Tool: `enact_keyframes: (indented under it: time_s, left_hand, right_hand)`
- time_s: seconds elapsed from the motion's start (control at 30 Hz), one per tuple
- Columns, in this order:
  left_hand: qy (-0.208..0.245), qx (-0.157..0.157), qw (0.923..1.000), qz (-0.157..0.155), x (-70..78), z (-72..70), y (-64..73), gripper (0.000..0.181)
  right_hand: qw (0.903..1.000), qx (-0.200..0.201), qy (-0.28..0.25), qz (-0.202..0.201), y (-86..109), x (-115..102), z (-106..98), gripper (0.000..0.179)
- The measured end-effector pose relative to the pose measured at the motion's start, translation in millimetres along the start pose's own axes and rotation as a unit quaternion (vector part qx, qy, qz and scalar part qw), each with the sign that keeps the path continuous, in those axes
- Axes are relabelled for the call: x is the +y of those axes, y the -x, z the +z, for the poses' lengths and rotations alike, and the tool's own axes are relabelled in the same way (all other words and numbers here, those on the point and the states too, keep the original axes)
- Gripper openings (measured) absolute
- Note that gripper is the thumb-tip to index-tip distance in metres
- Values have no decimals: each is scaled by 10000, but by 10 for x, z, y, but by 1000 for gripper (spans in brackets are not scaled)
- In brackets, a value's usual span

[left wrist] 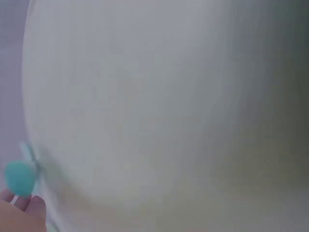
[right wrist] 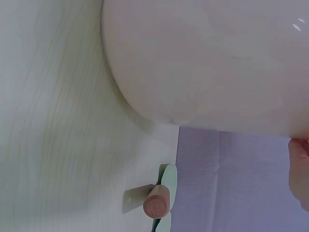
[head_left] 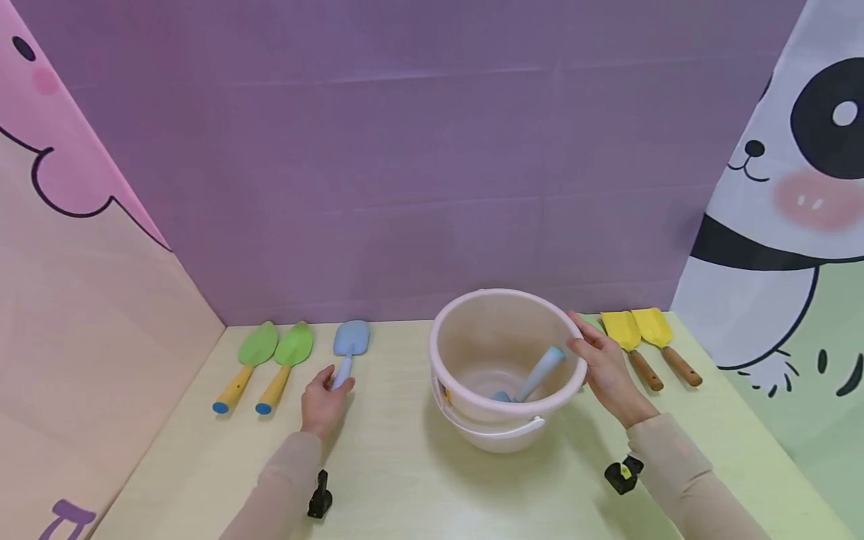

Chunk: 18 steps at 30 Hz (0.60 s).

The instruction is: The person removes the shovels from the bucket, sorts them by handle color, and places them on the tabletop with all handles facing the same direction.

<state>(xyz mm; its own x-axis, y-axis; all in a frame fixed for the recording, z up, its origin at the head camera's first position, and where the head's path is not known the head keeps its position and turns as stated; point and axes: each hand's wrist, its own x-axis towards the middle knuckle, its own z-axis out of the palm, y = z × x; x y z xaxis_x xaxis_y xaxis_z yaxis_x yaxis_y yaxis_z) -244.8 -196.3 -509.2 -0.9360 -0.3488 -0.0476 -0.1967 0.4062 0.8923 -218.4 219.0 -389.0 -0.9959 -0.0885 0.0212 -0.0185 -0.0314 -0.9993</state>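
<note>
In the head view my left hand (head_left: 325, 403) pinches the pale handle of a blue toy shovel (head_left: 352, 339) lying on the table, blade toward the wall. The handle's round end (left wrist: 21, 178) shows above the fingertips in the left wrist view. My right hand (head_left: 610, 373) grips the right rim of a pale pink bucket (head_left: 499, 420), thumb inside. The bucket leans toward me; whether its base touches the table I cannot tell. Inside it lies another blue shovel (head_left: 540, 373), handle up to the right. The bucket's white handle (head_left: 502, 433) hangs down in front.
Two green shovels (head_left: 259, 345) with yellow handles lie at left. On the right are two yellow shovels (head_left: 652, 326) with brown handles. A green blade (head_left: 590, 321) is partly hidden behind my right hand. A purple wall cloth (head_left: 432, 165) borders the table's far edge.
</note>
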Motion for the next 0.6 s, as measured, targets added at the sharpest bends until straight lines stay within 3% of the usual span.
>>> enact_keyframes:
  time_s: [0.2,0.4,0.6]
  left_hand:
    - [-627,-14,9954,728,222,-168,-32,51]
    - [-335,-395,9883,1437,586,-331,21,45]
    - [-134,-813,9827,1659,979,-442,137,42]
  right_hand:
    - [10000,-25,18,-15,-19,16,-8,57]
    - [10000,18,25,6,-19,4,-3,57]
    - [10000,21,42,50,-20,15,-12,57]
